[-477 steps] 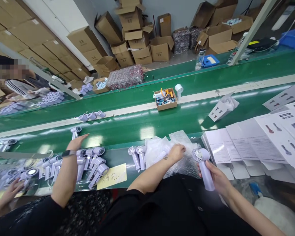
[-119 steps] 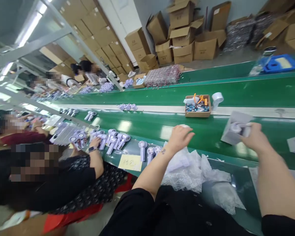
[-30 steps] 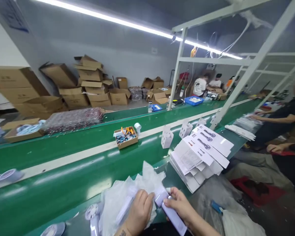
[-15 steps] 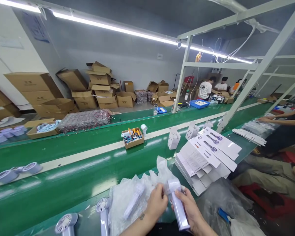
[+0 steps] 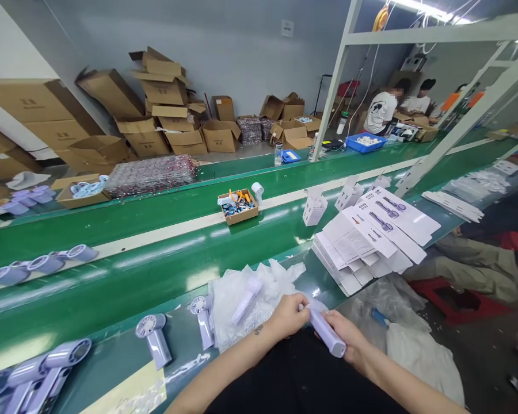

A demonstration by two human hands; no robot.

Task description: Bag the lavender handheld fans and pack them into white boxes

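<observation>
My right hand (image 5: 343, 336) is wrapped round the handle of a light purple handheld fan (image 5: 326, 332), tilted with its handle end toward me. At the fan's upper end my left hand (image 5: 291, 313) is closed in a pinch; what its fingertips hold is too small to make out. Left of it, another purple piece (image 5: 247, 300) lies on crumpled clear plastic bags (image 5: 228, 287). Two purple fans, one (image 5: 153, 339) farther left and one (image 5: 202, 322) beside the bags, rest on the bench.
Flat printed boxes (image 5: 371, 236) are stacked to the right. Beyond runs a green conveyor (image 5: 164, 276) with a small parts box (image 5: 239, 215). More purple fans (image 5: 34, 374) lie at lower left. Co-workers (image 5: 380, 112) sit at the far right.
The view has tilted down and shifted. The fan has turned in my hands, its handle end now nearer the camera's right. The clear bag above the fan's head has dropped from view.
</observation>
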